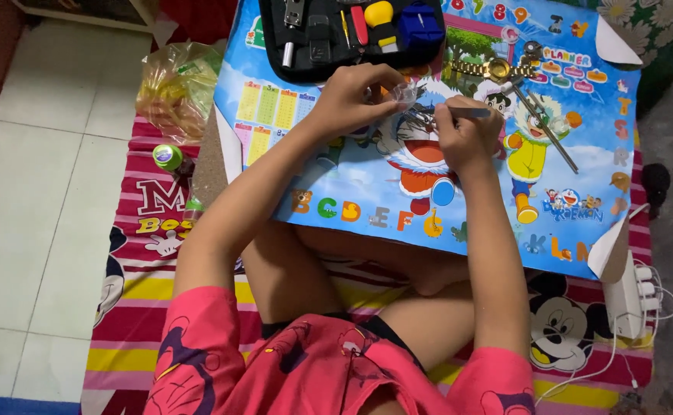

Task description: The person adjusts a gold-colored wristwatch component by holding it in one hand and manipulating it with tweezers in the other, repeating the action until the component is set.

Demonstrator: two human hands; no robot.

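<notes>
The left hand (349, 98) pinched a small clear plastic piece (404, 94) over the middle of the cartoon-printed surface (336, 177). The right hand (465, 138) was clamped on a thin metal tool (467, 112), its tip beside the piece. A gold watch (496, 69) lay near the far edge.

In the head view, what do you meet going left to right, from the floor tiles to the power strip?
Plastic bag → green tape roll → left hand → right hand → gold watch → power strip.
</notes>
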